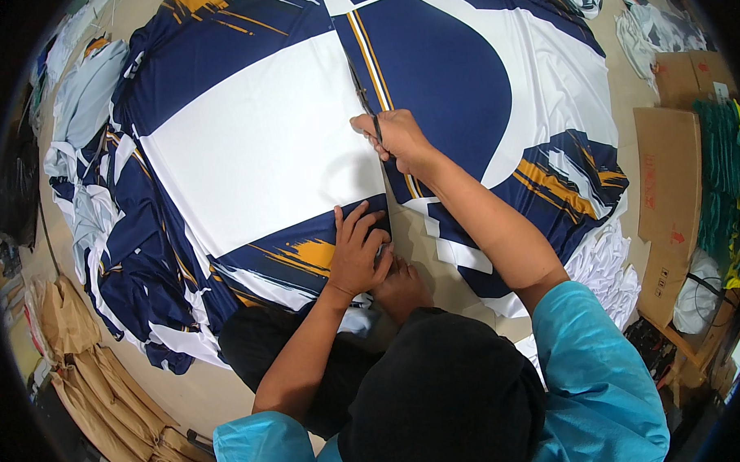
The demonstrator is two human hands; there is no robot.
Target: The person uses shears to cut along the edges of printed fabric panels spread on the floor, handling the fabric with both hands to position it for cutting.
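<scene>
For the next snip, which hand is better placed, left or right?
Probably the right hand: it holds the dark scissors, blades lying along the edge of the white panel. The left hand rests on the patterned fabric, no tool visible.

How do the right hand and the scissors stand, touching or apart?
Touching. The head view shows it: the right hand is closed around the dark handle of the scissors, with no gap between them.
</scene>
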